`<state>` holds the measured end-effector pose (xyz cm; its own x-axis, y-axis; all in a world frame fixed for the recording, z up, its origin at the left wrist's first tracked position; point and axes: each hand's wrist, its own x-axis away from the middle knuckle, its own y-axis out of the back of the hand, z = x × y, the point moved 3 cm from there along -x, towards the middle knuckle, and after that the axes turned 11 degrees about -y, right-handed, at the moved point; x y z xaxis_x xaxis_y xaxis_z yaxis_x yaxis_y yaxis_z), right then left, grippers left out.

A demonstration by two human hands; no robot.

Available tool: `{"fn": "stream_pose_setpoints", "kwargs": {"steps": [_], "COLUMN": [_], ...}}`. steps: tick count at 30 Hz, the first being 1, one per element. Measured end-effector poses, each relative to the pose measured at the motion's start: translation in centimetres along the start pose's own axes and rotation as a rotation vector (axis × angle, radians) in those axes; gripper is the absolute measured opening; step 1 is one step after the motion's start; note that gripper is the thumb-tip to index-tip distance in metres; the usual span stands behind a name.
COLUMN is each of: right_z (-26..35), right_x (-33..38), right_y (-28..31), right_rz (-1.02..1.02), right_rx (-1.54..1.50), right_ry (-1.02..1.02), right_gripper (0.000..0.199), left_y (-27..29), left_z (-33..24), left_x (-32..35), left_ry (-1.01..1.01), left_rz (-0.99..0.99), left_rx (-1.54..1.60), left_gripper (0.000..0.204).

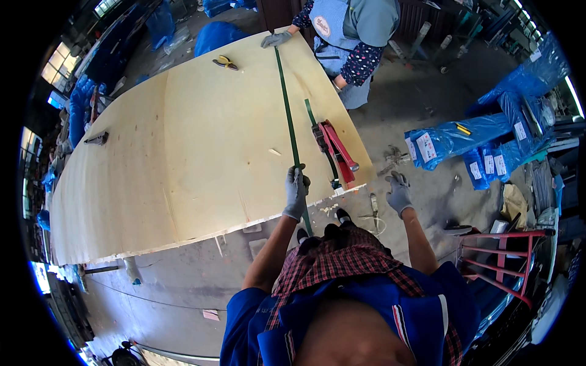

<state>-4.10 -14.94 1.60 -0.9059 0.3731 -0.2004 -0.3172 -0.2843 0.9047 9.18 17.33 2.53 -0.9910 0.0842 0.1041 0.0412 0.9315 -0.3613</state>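
A long green strap (284, 97) runs across a large pale wooden board (207, 140), from the far edge to the near edge. My left hand (296, 194), in a grey glove, is closed around the strap at the near edge, and its tail hangs below. My right hand (400, 194), also gloved, is held off the board's right corner, fingers apart and nothing in them. Nearest to it on the board lies a red-handled strapping tool (332, 149), with a short green strap piece (310, 111) at its far end. Across the board, a co-worker's gloved hand (276, 39) presses the strap's far end.
Yellow-handled pliers (226, 63) and a small dark tool (96, 138) lie on the board. The co-worker (345, 30) stands at the far side. Blue-wrapped packages (458, 137) with a yellow cutter (463, 129) stand right. A red metal frame (500, 259) is near my right arm.
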Motion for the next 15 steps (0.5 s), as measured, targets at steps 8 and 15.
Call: {"fn": "stream_pose_setpoints", "kwargs": {"steps": [8, 15], "right_z": [5.0, 13.2], "right_x": [-9.5, -10.1], "right_y": [0.4, 2.3], "right_rz": [0.355, 0.437], "right_rx": [-0.160, -0.478], "right_ry": [0.197, 0.649], "right_gripper": [0.057, 0.064], "left_y": [-2.9, -6.8], "left_z": [0.9, -1.7], "left_x": [-2.1, -6.9], "left_ry": [0.086, -0.098], "left_rz": [-0.036, -0.193], "left_rx": [-0.001, -0.150], "left_gripper": [0.032, 0.026]}}
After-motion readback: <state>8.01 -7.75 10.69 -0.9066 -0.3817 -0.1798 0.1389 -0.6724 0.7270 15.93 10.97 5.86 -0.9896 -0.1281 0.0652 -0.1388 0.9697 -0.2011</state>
